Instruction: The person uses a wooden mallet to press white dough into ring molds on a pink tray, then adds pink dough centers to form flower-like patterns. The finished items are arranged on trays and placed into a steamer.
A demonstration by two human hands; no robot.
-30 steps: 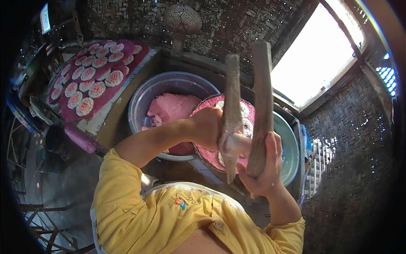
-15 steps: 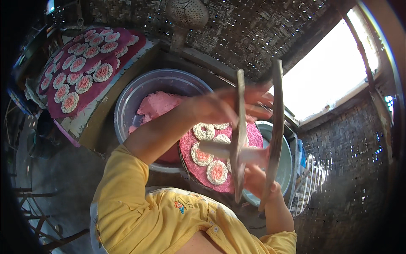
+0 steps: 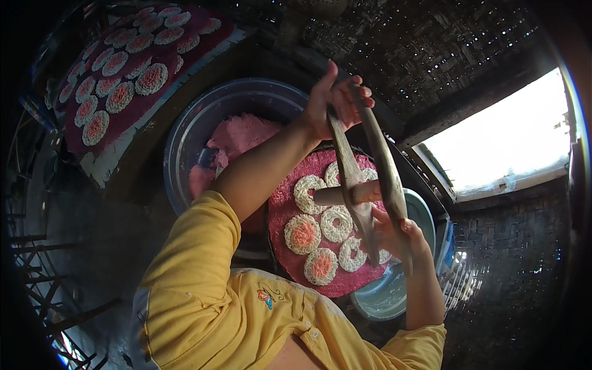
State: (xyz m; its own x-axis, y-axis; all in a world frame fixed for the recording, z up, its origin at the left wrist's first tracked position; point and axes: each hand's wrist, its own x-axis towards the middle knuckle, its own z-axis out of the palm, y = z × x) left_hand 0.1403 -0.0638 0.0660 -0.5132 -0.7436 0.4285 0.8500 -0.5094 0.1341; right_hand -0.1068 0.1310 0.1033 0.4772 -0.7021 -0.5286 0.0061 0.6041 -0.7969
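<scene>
A wooden press point(image 3: 383, 163), made of two long bars with a short tube point(image 3: 330, 196) through their middle, hangs tilted over a round pink cloth-covered mat point(image 3: 290, 266). My left hand point(image 3: 336, 102) is at the upper bar ends, its fingers curled round them and thumb raised. Lower down, my right hand point(image 3: 394, 231) grips the bars, partly hidden behind them. On the mat lie several white lacy rings; one ring point(image 3: 336, 223) has a bare centre. Pink strands fill the middle of two others, a left disc point(image 3: 303, 234) and a lower disc point(image 3: 321, 266).
A large blue-grey basin point(image 3: 179, 145) holding pink dough point(image 3: 240, 139) stands left of the mat. A pale green basin point(image 3: 382, 299) is partly under the mat's right side. At upper left, several finished discs lie on a magenta cloth point(image 3: 123, 132). A woven wall point(image 3: 425, 55) borders a bright window point(image 3: 512, 135).
The press has gone from nearly upright in view to leaning, its upper ends further left. My left hand has moved up to the bar ends. The view has also shifted.
</scene>
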